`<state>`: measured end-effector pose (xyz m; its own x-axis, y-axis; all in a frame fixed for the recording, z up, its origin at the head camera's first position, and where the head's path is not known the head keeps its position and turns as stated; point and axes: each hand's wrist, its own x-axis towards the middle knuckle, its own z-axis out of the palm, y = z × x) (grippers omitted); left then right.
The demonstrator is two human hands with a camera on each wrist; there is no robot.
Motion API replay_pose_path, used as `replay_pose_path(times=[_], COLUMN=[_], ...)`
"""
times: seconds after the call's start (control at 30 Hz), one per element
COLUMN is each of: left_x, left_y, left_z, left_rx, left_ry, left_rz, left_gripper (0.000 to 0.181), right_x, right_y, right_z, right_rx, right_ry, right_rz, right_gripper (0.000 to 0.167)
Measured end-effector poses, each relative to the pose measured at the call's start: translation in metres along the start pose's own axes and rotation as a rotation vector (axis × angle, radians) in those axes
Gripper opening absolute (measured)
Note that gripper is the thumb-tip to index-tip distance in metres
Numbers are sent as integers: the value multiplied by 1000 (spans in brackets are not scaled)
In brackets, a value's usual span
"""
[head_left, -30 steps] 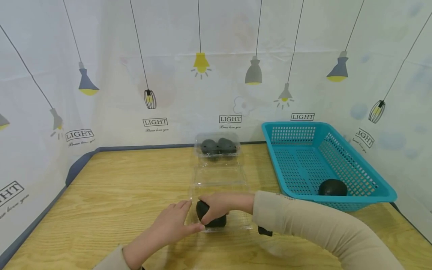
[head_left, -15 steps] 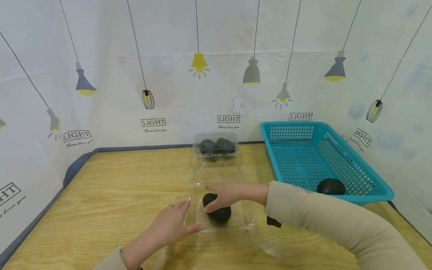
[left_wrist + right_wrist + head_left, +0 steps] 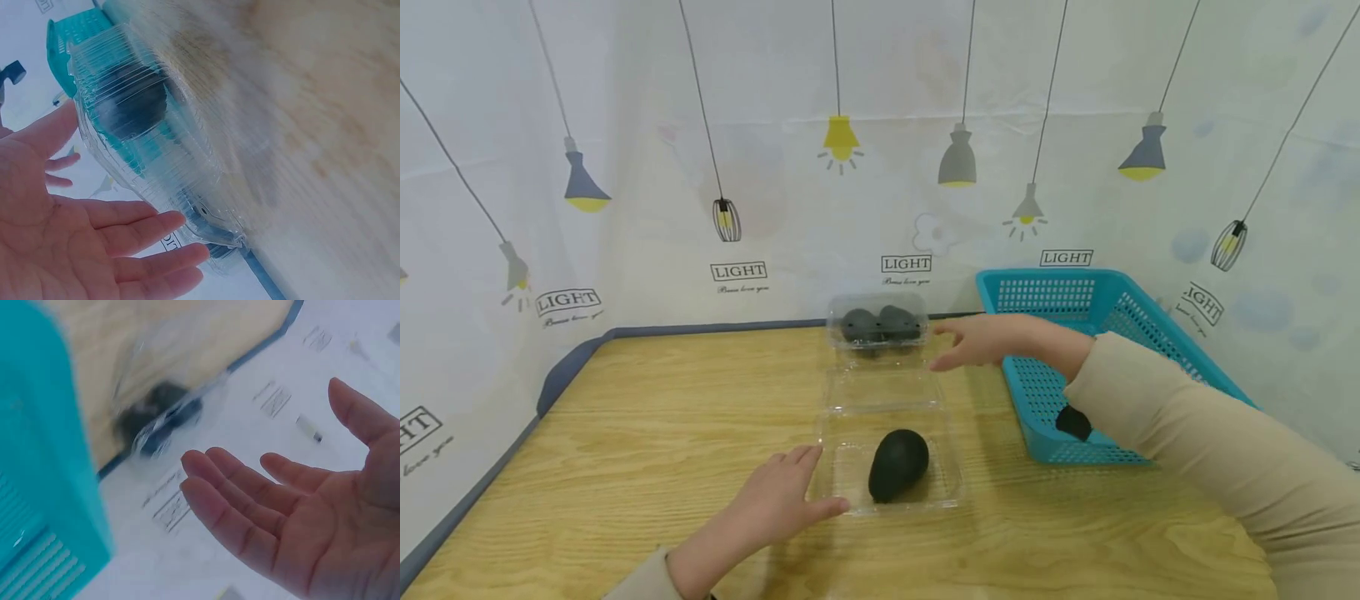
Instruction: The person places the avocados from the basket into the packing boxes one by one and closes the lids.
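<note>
A dark green avocado (image 3: 898, 465) lies in the near half of an opened clear plastic clamshell box (image 3: 951, 492), right of its middle. My left hand (image 3: 778, 492) has its fingers stretched out at the box's left edge, with the thumb by the front corner. In the left wrist view, the same avocado (image 3: 131, 103) shows through the clear wall. My right hand (image 3: 981, 340) is in the air at the left rim of the turquoise basket (image 3: 1026, 421), holding nothing. Its fingers look loosely bent in the right wrist view.
A second clear box (image 3: 880, 304) with dark avocados inside stands at the back, beyond the opened lid (image 3: 883, 387). My right sleeve (image 3: 1187, 417) covers part of the basket. A printed cloth (image 3: 775, 183) hangs behind the wooden table (image 3: 700, 400).
My right hand has let go of the avocado, leaving it in the box, and moved right and back to the basket. The avocado has shifted right and turned. My left hand stays put.
</note>
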<state>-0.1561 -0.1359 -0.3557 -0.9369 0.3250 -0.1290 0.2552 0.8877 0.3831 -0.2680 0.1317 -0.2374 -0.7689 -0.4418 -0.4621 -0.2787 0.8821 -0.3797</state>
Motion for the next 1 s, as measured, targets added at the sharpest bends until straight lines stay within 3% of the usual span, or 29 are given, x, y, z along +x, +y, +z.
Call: replay_pose_path(times=[0.23,0.43,0.6,0.9,1.0], left_x=[-1,-2,-1,0,0], left_y=[-1,-1,-1,-1,-1], left_z=[0,0,-1,0,0], left_rx=[3,3,2,9,9], left_ry=[12,16,0,3,1], left_rz=[5,4,-4,7,10], left_gripper=[83,83,83,82,82], right_x=[-8,-8,-8,-5,-4], right_y=[49,100,135,181,192], right_z=[-26,-38,-40,-31,-27], right_rx=[-126,-114,-42,134,134], right_ry=[100,56,13,-43,-35], right_rz=[109,223,329,398,437], right_gripper=[77,91,98,98,94])
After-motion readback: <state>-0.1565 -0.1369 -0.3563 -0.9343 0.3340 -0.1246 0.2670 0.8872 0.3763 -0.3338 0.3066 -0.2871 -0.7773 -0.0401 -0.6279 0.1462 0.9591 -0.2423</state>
